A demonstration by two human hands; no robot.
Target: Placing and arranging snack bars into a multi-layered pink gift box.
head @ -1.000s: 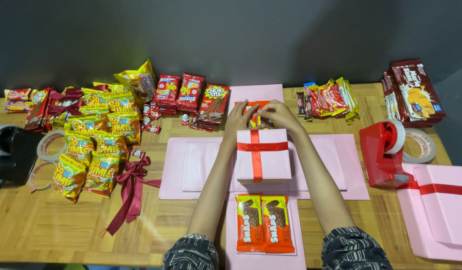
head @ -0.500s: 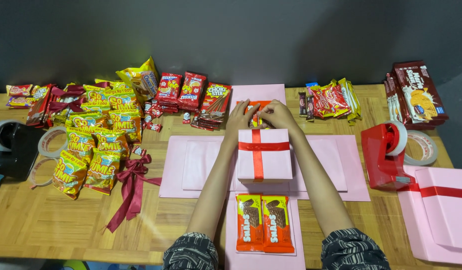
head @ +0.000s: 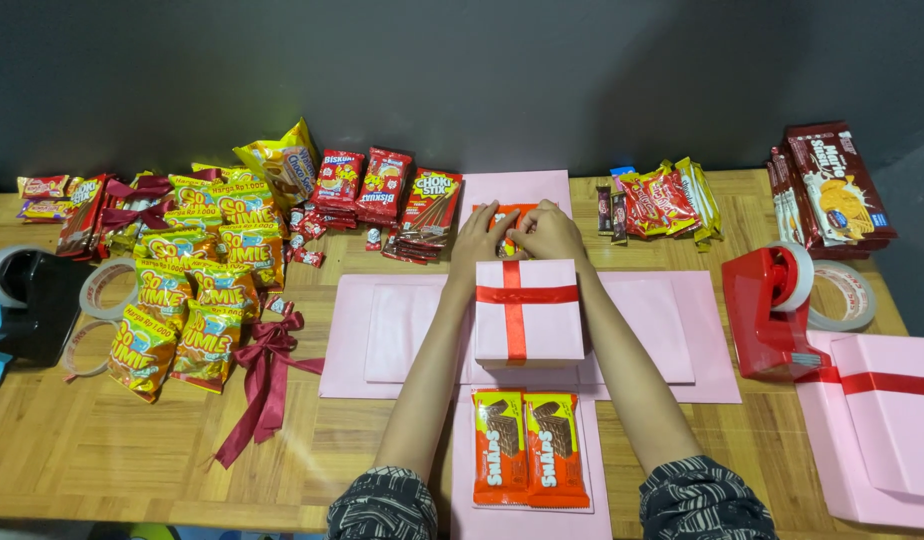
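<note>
A long wooden table (head: 102,450) runs under both arms, and on it an unfolded flat pink cardboard sheet (head: 672,340) spreads out to either side of the wrists. Between the forearms, just nearer the person than the hands, sits a closed pink square gift box (head: 547,325) crossed by a red ribbon. Off to the right of the right hand stands a red plastic tape dispenser (head: 767,315), well apart. To the left of the left hand lies a heap of yellow snack bags (head: 197,300), with a dark red ribbon bow (head: 267,365) beside it. Close to the person's body, behind the box, lie two orange wafer packets (head: 529,447) side by side.

The left hand (head: 477,240) and right hand (head: 552,232) meet just beyond the box, fingers curled and partly closed, together pinching a small orange-red snack packet (head: 504,217) that rests on the far pink flap.
</note>
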